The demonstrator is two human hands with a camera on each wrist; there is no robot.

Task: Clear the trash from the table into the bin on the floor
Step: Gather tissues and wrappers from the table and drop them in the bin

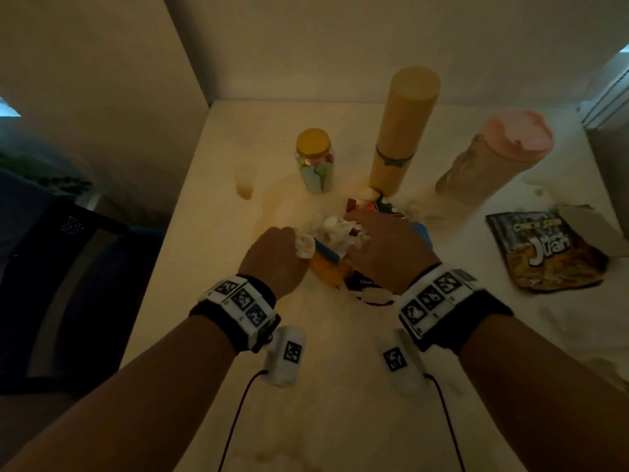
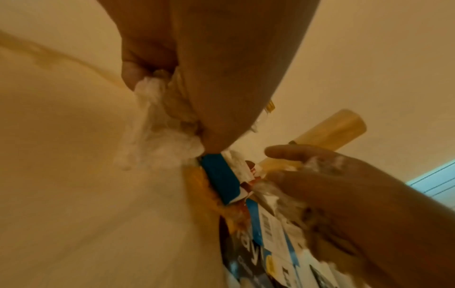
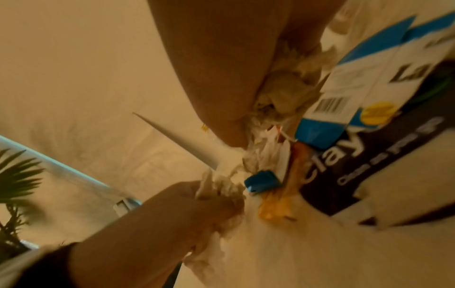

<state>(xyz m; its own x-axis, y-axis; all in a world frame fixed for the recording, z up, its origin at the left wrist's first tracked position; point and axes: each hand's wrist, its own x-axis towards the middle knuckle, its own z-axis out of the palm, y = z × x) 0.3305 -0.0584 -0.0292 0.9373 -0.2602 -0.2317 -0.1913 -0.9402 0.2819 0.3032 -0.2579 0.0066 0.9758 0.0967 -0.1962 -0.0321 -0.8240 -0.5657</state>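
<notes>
Trash pile half hidden: left hand clutches tissue, right hand grips crumpled tissues.

Candy jar, tall tube, shaker

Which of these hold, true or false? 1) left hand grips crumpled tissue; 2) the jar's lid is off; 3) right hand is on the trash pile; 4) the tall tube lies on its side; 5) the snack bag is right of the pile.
1) True. The left hand grips a wad of tissue.
2) False. The jar has its gold lid on.
3) True. The right hand lies over the trash pile, fingers in tissue.
4) False. The tube stands upright behind the pile.
5) True. The snack bag lies flat on the table, to the right, apart from the pile.
</notes>
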